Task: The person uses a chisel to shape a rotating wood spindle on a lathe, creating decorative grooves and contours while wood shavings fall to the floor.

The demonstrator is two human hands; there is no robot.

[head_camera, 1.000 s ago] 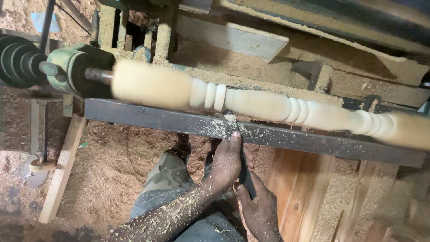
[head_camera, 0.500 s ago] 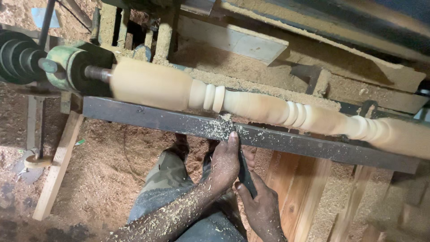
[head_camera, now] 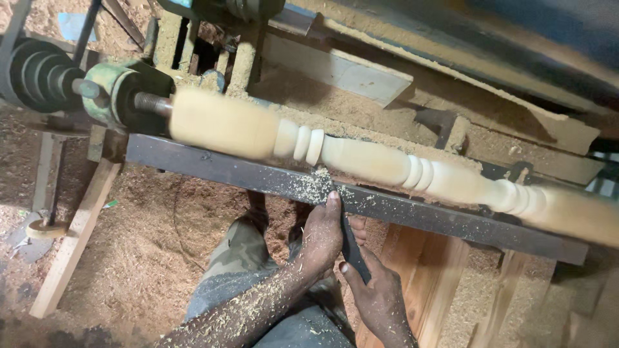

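Observation:
A pale turned wooden spindle [head_camera: 361, 158] with beads and grooves spins blurred on a lathe, running from upper left to right. A dark metal chisel [head_camera: 351, 241] lies across the steel tool rest [head_camera: 258, 177], its tip at the spindle just right of the beads. My left hand [head_camera: 320, 238], dusted with shavings, presses the blade down on the rest. My right hand [head_camera: 379, 299] grips the chisel's handle lower down.
The green lathe headstock and stepped pulley [head_camera: 77, 87] sit at the upper left. Sawdust covers the floor [head_camera: 129, 258] and the lathe bed. A wooden plank [head_camera: 71, 245] leans at the left, and wooden boards [head_camera: 438, 277] stand under the rest. My knees are below.
The view has shifted slightly. Both hands and the chisel stay at the same spot on the rest, with shavings piled by the tip.

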